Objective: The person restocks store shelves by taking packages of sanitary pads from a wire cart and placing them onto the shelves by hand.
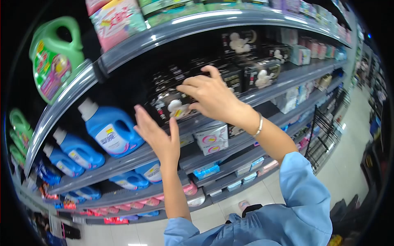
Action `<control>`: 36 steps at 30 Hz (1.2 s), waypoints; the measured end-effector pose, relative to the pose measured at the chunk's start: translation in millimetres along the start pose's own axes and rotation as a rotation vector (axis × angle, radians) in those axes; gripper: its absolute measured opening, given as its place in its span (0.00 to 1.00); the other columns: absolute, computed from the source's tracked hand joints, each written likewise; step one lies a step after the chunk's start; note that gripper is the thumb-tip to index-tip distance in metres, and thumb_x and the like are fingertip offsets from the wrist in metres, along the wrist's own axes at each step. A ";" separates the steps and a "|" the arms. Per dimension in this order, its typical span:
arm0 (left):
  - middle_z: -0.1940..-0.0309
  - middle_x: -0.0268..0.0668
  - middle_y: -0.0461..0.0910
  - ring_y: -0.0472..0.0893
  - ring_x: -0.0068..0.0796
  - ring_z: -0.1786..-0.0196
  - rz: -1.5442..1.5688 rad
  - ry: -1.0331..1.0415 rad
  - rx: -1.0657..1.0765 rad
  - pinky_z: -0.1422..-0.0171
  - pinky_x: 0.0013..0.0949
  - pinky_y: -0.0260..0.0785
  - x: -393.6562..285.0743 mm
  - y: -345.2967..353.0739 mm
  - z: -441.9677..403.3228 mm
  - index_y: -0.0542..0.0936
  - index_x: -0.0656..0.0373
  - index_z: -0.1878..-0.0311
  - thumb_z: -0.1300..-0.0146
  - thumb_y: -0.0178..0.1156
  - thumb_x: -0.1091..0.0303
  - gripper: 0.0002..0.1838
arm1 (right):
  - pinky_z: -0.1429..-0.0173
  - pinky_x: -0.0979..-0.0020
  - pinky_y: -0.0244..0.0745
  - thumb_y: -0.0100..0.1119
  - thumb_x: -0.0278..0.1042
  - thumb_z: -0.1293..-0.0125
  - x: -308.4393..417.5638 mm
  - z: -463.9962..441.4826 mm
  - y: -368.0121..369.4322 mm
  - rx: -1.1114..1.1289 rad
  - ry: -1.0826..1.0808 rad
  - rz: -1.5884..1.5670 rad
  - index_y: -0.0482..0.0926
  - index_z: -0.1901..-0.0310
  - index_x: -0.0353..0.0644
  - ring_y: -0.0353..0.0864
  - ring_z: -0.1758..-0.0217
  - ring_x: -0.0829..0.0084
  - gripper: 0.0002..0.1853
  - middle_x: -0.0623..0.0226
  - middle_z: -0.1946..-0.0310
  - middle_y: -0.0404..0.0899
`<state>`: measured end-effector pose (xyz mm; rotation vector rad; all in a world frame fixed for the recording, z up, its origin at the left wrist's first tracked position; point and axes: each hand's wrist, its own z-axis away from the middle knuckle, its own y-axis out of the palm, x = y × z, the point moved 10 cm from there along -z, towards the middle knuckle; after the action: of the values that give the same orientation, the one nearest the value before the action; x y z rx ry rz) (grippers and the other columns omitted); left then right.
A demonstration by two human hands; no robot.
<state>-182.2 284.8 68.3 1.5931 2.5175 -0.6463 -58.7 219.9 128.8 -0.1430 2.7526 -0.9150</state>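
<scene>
Black packages (168, 104) with a white cartoon figure stand on the middle shelf (262, 96). My left hand (156, 131) is upright beside the left end of the front package, fingers stretched and thumb apart, holding nothing. Over the tops of the same packages is my right hand (211, 92), its fingers spread and slightly bent; whether its fingertips touch them I cannot tell. Left of my left hand stands a large blue detergent bottle (111, 129). More black packages (260, 74) stand to the right of my right hand.
A green bottle (55, 61) and pink bags (117, 22) stand on the upper shelf (164, 30). A white box with pink rings (212, 139) is on a lower shelf. A black wire rack (324, 139) stands at the right, by the tiled aisle (349, 131).
</scene>
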 end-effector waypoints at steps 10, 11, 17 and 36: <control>0.46 0.45 0.66 0.70 0.36 0.44 0.809 -0.037 -0.390 0.39 0.41 0.66 -112.9 -25.6 67.2 0.66 0.66 0.43 0.39 0.51 0.78 0.19 | 0.37 0.55 0.44 0.65 0.31 0.52 7.0 203.2 -61.2 -0.342 0.137 0.079 0.79 0.52 0.53 0.71 0.40 0.74 0.21 0.72 0.41 0.73; 0.46 0.45 0.65 0.70 0.36 0.46 0.938 -0.065 -0.356 0.42 0.40 0.66 -125.6 -20.0 68.5 0.65 0.65 0.43 0.39 0.53 0.75 0.20 | 0.38 0.55 0.45 0.64 0.30 0.53 3.6 248.3 -58.6 -0.303 0.178 0.096 0.79 0.53 0.53 0.72 0.41 0.74 0.22 0.72 0.43 0.74; 0.56 0.38 0.63 0.66 0.29 0.62 2.109 -0.288 0.185 0.65 0.29 0.62 -270.6 30.0 69.9 0.65 0.65 0.47 0.42 0.56 0.70 0.21 | 0.39 0.49 0.49 0.61 0.27 0.50 -15.6 520.6 -94.3 0.111 0.873 0.091 0.79 0.56 0.53 0.71 0.41 0.67 0.17 0.68 0.45 0.73; 0.25 0.31 0.44 0.49 0.22 0.24 -0.119 1.169 0.602 0.21 0.38 0.45 -681.9 205.6 152.6 0.48 0.44 0.26 0.24 0.36 0.61 0.26 | 0.36 0.49 0.44 0.60 0.28 0.44 -96.3 805.5 -311.6 0.006 1.604 0.220 0.77 0.51 0.51 0.68 0.39 0.67 0.17 0.65 0.39 0.66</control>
<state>284.2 -274.6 71.4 2.6180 3.4201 -0.6190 244.2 -478.2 -290.8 1.4874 3.8713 -1.2671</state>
